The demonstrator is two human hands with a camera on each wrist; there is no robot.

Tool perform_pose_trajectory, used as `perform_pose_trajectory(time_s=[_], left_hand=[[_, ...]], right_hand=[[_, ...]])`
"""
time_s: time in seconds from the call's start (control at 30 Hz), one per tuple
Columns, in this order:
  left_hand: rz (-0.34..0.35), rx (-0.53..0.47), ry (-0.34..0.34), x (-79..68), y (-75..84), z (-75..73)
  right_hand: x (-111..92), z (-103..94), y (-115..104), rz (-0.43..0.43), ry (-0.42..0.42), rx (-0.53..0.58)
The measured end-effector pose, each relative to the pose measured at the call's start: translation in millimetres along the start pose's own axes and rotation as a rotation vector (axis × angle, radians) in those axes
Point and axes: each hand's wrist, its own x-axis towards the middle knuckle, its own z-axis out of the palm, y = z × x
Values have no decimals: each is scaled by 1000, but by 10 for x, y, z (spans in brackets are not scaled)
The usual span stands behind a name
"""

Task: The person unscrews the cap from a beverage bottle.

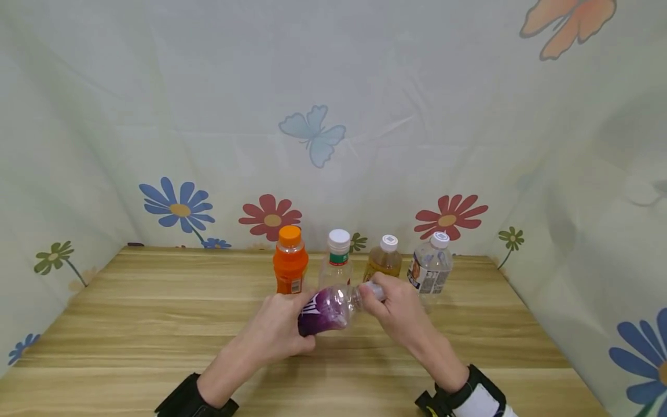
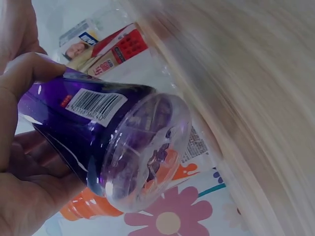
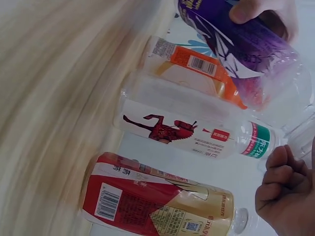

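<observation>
You held a purple bottle (image 1: 325, 311)
Your left grip (image 1: 281, 324) clamped its body (image 2: 74, 115); right grip (image 1: 398, 307) its cap (image 1: 377, 291), toward two o'clock.

Booth-like nook, room type unclear: flower-and-butterfly cloth (image 1: 385, 75) round three sides of wood-grain table (image 1: 156, 324)

Occlusion, head view
We find the purple-labelled clear plastic bottle (image 1: 325, 311) partly hidden behind the left hand (image 1: 281, 325).

left hand (image 3: 283, 14) grips purple bottle (image 3: 241, 49) near horse-label bottle (image 3: 172, 120)
</observation>
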Motion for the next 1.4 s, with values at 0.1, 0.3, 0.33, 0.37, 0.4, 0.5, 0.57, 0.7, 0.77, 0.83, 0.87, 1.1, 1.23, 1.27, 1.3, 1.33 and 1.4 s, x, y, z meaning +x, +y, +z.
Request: perform_pose_trajectory(time_s=[0.1, 0.3, 0.33, 0.37, 0.4, 0.5, 0.57, 0.7, 0.77, 0.83, 0.87, 1.1, 1.23, 1.27, 1.3, 1.33, 1.4], left_hand=[[-11, -4, -7, 0, 1, -9], [-37, 34, -15, 2, -6, -3], [-40, 38, -15, 5, -5, -2], [-39, 42, -10, 7, -5, 0], [-35, 45, -2, 9, -9, 3], [-13, 41, 25, 9, -14, 12], [7, 40, 45, 5, -17, 19], [24, 27, 65, 0, -13, 25], [17, 32, 72, 1, -11, 27], [0, 32, 77, 2, -8, 29], [-10, 32, 80, 3, -8, 31], [-57, 21, 97, 8, 16, 27], [-56, 29, 103, 5, 18, 29], [-54, 32, 105, 5, 18, 30], [-52, 34, 106, 5, 17, 31], [-51, 39, 107, 4, 18, 32], [-52, 48, 110, 7, 20, 33]], right_hand=[[7, -12, -14, 19, -47, 13], [4, -51, -93, 122, -83, 91], [3, -63, -113, 145, -83, 107], [0, -75, -133, 169, -83, 118], [-1, -85, -150, 184, -79, 123], [-6, -101, -181, 210, -68, 107], [-8, -102, -188, 219, -56, 91], [-5, -99, -198, 242, -52, 67], [-1, -93, -207, 260, -52, 66], [1, -88, -219, 278, -47, 76], [0, -88, -227, 286, -44, 87], [5, -145, -258, 289, 11, 153], [8, -166, -258, 269, 17, 176], [9, -166, -259, 266, 17, 181], [9, -164, -259, 260, 17, 181], [10, -162, -259, 255, 19, 180], [13, -158, -259, 247, 26, 181]])
